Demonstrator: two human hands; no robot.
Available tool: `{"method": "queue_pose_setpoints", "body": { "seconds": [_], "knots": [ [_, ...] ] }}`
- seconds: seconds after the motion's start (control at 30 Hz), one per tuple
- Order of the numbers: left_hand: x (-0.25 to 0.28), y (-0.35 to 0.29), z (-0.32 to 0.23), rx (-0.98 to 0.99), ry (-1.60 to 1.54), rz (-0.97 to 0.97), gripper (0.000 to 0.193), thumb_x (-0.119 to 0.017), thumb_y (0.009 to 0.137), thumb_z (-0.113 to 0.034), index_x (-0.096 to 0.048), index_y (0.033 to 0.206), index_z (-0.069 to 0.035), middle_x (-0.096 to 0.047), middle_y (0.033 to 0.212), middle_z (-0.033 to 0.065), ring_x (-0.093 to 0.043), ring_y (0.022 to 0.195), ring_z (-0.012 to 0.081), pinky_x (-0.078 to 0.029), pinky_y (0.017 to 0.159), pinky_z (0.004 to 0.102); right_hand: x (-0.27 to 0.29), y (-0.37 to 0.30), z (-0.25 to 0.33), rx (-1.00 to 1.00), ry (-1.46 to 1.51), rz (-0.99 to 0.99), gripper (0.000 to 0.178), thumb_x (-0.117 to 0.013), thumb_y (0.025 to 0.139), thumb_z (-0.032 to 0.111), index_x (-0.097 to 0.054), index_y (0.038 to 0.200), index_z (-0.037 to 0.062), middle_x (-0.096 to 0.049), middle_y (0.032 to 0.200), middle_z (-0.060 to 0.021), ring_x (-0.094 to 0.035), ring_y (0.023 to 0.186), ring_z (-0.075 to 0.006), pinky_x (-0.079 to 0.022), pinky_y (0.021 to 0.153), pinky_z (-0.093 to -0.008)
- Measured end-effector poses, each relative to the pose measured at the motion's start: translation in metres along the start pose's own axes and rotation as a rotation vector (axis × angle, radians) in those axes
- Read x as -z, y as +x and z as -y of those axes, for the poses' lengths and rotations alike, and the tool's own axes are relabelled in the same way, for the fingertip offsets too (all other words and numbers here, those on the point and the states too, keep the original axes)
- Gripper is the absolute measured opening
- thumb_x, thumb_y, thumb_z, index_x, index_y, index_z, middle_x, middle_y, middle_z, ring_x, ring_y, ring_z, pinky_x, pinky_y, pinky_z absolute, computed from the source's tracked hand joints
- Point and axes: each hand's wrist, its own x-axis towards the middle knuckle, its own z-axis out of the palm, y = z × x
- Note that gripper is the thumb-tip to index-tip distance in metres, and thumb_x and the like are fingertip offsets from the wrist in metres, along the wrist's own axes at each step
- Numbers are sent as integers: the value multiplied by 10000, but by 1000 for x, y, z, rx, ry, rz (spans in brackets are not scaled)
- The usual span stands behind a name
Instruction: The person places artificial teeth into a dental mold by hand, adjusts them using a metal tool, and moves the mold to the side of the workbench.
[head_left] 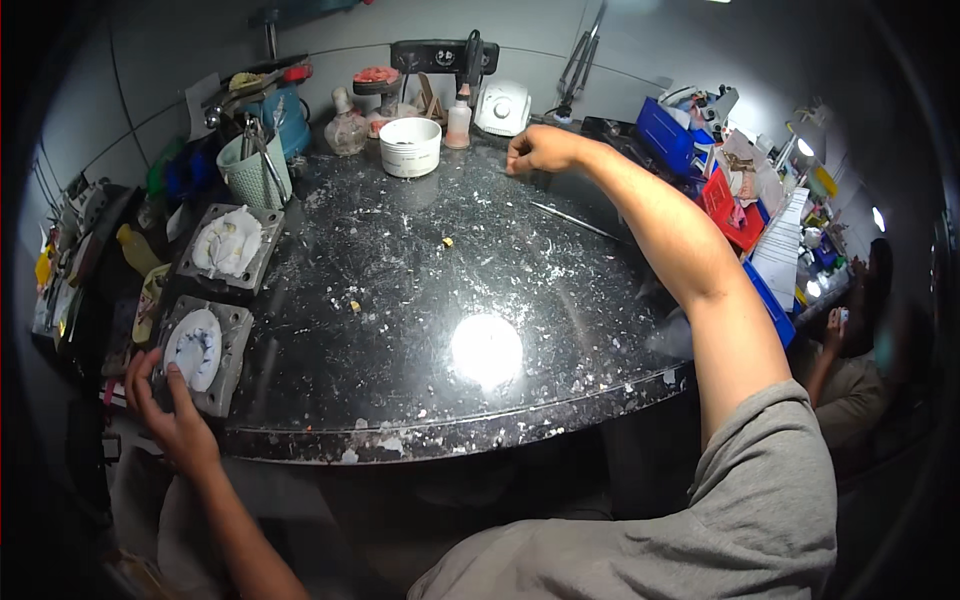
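Note:
My left hand (168, 410) is at the near left edge of the table, its fingers apart. Its thumb touches the near edge of a metal flask half (230, 368) filled with an oval of white plaster (196, 348). Behind it lies a second metal flask half (262, 222) with rougher white plaster (228, 243). My right arm stretches far across the table. My right hand (545, 150) is low at the back, fingers curled together; anything in them is too small or hidden to make out. A thin metal tool (575, 220) lies beside my right forearm.
The dark, scuffed table (400, 290) carries white specks and yellowish crumbs. At the back stand a white tub (410, 150), a dropper bottle (458, 122), a glass jar (346, 125) and a green tool cup (255, 170). Blue bins (665, 135) line the right; another person (850, 385) sits there.

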Motion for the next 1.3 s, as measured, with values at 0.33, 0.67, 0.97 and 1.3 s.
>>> {"method": "queue_pose_setpoints", "body": {
  "seconds": [0.33, 0.67, 0.97, 1.3],
  "knots": [
    [0, 4, 4, -49, 37, -82, 251, -699, 1027, -190, -718, 1221, -32, -663, 1337, 140, -569, 1331, 327, -372, 1180, 486, 65, 44, 106, -108, 152, -181, 414, -899, 880, 357, -813, 1026, -22, -819, 912, -117, -788, 762, -190, -652, 756, -340],
    [-3, -1, -2, -116, 91, -93, 282, -715, 1020, -241, -712, 1240, -65, -634, 1391, 112, -524, 1380, 320, -310, 1210, 515, 16, -72, 31, -557, 47, 436, 260, -878, 878, 226, -819, 1049, 39, -814, 996, -128, -792, 894, -239, -668, 848, -408],
    [1, -3, -11, -56, 24, -102, 260, -705, 1014, -186, -707, 1239, -57, -624, 1396, 132, -516, 1375, 330, -321, 1202, 498, 52, -3, 119, 140, 647, -79, 226, -623, 1053, 257, -688, 962, 61, -666, 777, -16, -717, 750, -153, -617, 732, -333],
    [-1, 2, 5, -19, 33, -58, 255, -726, 1007, -202, -708, 1215, -55, -649, 1341, 121, -551, 1328, 329, -379, 1170, 484, 57, 137, 327, 333, 27, -569, 368, -728, 989, 442, -804, 961, 83, -798, 775, -50, -781, 708, -129, -642, 750, -312]
  ]
}}
